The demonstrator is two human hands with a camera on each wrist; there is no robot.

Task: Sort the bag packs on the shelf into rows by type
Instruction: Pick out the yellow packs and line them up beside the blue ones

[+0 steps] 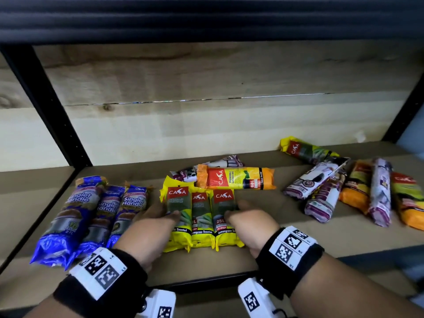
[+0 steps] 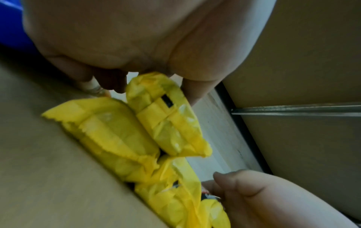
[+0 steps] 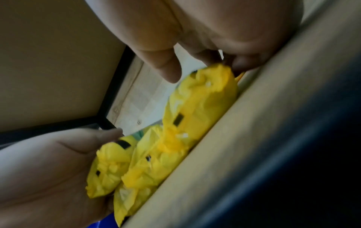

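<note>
Three yellow CASA packs (image 1: 202, 216) lie side by side mid-shelf, labels up. My left hand (image 1: 165, 212) grips the leftmost one, thumb on top and fingers down its outer side. In the left wrist view that pack (image 2: 164, 114) sits between thumb and fingers. My right hand (image 1: 234, 210) grips the rightmost pack (image 3: 199, 100) the same way. Three blue Singlet Handle packs (image 1: 96, 216) form a row to the left. An orange CASA pack (image 1: 236, 179) lies crosswise just behind the yellow row, with a white-and-purple pack (image 1: 206, 168) behind it.
A mixed pile lies at the right: white-purple packs (image 1: 321, 187), orange packs (image 1: 358, 189) and another yellow pack (image 1: 305, 150) near the back wall. The brown shelf board (image 1: 298, 244) is bounded by black posts (image 1: 46, 111) and a dark front edge (image 1: 206, 281).
</note>
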